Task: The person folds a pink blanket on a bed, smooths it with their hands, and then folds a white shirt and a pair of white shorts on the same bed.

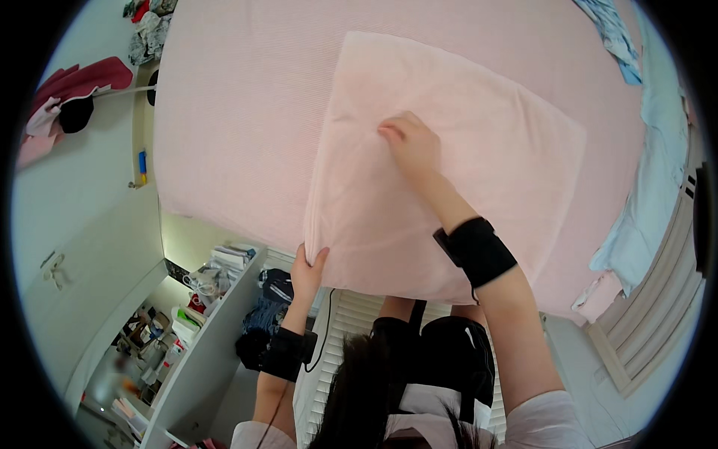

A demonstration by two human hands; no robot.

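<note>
left hand on the corner, right hand over the cloth

in the head view, the pale pink blanket (508, 161) lies spread flat on the pink bed cover (239, 97), its near edge at the side of the bed closest to you. your left hand (305, 275) is at the blanket's near left corner, thumb and fingers closed around the layered edge, so the cloth sits between them and stretches away to the right and beyond your grip. your right hand (413, 146) is over the left-hand part of the blanket, well inside its edges, fingers curled in and thumb side toward the left; you have the cloth directly beneath that hand, but i cannot tell whether the fingertips pinch any of it. a black band (485, 253) wraps your right forearm and a black cuff (286, 353) your left. light blue bedding (654, 176) lies along the right side of the bed.
</note>
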